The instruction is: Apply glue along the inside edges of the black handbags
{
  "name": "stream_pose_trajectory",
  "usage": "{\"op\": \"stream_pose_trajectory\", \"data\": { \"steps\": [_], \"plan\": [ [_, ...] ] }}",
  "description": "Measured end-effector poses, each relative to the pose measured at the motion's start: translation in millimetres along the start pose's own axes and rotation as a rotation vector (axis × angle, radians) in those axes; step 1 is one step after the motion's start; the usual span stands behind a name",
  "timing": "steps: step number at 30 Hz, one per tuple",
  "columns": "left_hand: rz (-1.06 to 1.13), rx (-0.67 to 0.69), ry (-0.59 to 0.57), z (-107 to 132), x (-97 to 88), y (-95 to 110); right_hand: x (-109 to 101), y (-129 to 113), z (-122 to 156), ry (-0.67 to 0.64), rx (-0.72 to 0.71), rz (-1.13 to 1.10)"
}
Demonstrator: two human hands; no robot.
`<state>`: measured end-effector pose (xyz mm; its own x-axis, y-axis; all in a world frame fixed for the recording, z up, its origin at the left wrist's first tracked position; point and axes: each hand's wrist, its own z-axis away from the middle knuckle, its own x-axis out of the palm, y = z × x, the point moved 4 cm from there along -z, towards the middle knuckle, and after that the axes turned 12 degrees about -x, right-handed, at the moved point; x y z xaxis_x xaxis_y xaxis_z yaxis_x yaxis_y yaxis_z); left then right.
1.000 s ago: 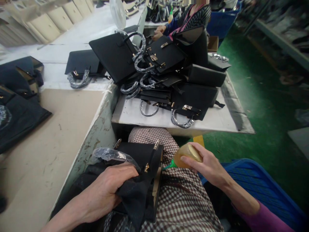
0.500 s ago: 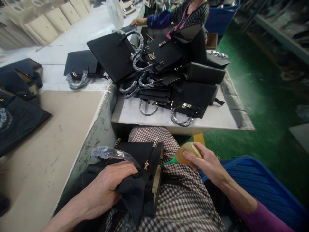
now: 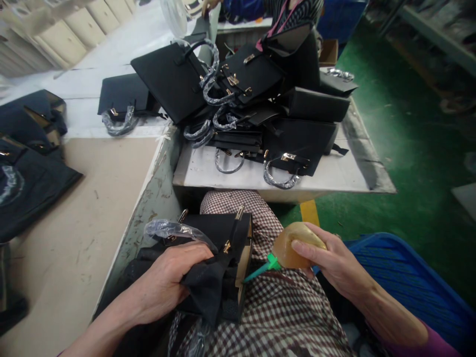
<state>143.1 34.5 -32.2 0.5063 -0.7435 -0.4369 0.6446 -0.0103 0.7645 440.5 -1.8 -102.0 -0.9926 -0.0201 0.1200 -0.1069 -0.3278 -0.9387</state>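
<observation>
A black handbag with gold-coloured fittings and a plastic-wrapped handle lies across my lap. My left hand is closed on the bag, gripping its dark fabric on the near side. Amber glue-like liquid fills a squeeze bottle with a green nozzle. Wrapped round that bottle is my right hand, thumb pressed on its side. The nozzle tip meets the beige inner edge at the bag's right side; whether liquid is coming out I cannot tell.
Several black handbags are heaped on the white-topped table ahead. More dark bags lie on the left bench. A blue basket stands at the right. Across the table is another person.
My right hand has brought the bottle's nozzle tip nearer to me along the bag's side edge. The left hand keeps its grip. The other person's arm has shifted farther back.
</observation>
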Motion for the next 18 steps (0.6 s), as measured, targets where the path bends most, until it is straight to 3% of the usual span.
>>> {"op": "stream_pose_trajectory", "data": {
  "steps": [11, 18],
  "plan": [
    [-0.018, 0.003, 0.019, 0.5, -2.9, -1.1, 20.0, -13.0, 28.2, 0.009, 0.063, -0.120],
    [0.017, 0.025, 0.017, 2.8, -1.8, -1.8, 3.3, -11.3, 17.3, 0.041, -0.029, 0.179]
  ]
}}
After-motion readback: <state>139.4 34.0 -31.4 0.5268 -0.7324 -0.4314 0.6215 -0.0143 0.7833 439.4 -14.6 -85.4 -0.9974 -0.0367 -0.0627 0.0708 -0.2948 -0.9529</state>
